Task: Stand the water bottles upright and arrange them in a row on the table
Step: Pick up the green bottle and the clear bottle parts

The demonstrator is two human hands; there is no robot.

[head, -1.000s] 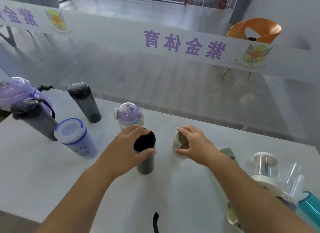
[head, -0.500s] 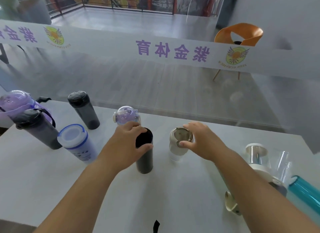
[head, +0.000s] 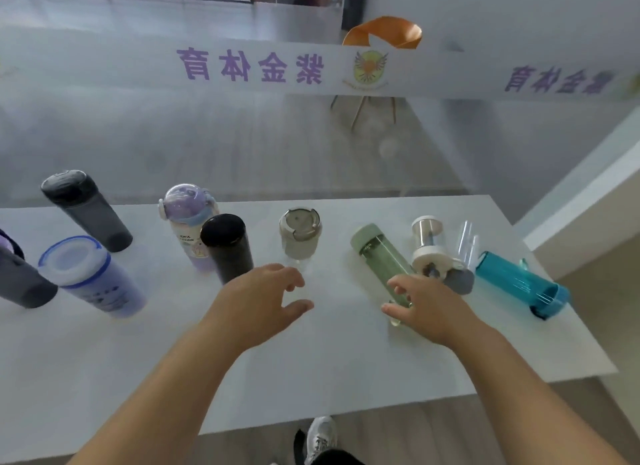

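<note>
Several bottles stand upright on the white table [head: 311, 367]: a dark grey one [head: 88, 212], a blue-lidded one [head: 90, 277], a purple domed one [head: 188, 222], a black tumbler [head: 227, 246] and a beige-lidded clear one [head: 300, 234]. A green bottle [head: 379, 260], a clear one with a white lid [head: 429, 253] and a teal one [head: 519, 284] lie on their sides at the right. My left hand [head: 263, 302] hovers open in front of the black tumbler. My right hand [head: 426, 309] is open over the lower end of the green bottle, its fingers touching it.
Another dark bottle [head: 20, 281] stands at the far left edge. Behind the table's back edge runs a glass partition with a white banner [head: 249, 66]; an orange chair [head: 381, 35] is beyond it. My shoe [head: 320, 437] shows below the table's front edge.
Both hands have let go of the black tumbler and the beige-lidded bottle and drawn back. My right hand has moved right onto the lying green bottle. The view has swung right.
</note>
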